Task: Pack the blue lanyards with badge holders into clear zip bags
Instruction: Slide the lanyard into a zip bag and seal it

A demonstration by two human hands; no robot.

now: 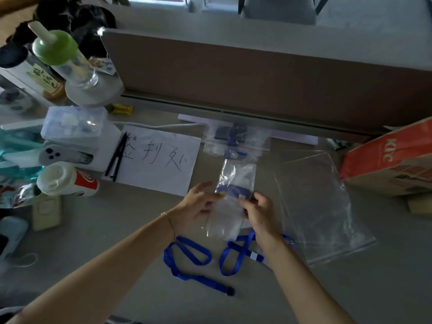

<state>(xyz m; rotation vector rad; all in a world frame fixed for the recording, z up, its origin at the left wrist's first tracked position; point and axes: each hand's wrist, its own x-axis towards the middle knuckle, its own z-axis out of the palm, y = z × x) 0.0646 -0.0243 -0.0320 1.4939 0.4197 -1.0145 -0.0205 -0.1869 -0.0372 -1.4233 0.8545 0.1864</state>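
A clear zip bag (235,181) lies on the grey desk between my hands, with blue lanyard strap and a badge holder showing through it. My left hand (198,204) pinches the bag's left edge. My right hand (259,213) grips its right side near a white tag. Two blue lanyards lie nearer me: one (189,260) with a black clip at its end, another (236,253) looped under my right wrist. A packed zip bag (236,139) lies by the partition. A large empty zip bag (320,206) lies to the right.
A white paper sign (159,160) with two black pens lies to the left. A cup (67,180), bottles and a plastic box (74,121) crowd the left side. A brown partition (257,83) closes the back. An orange cardboard box (392,164) stands at the right.
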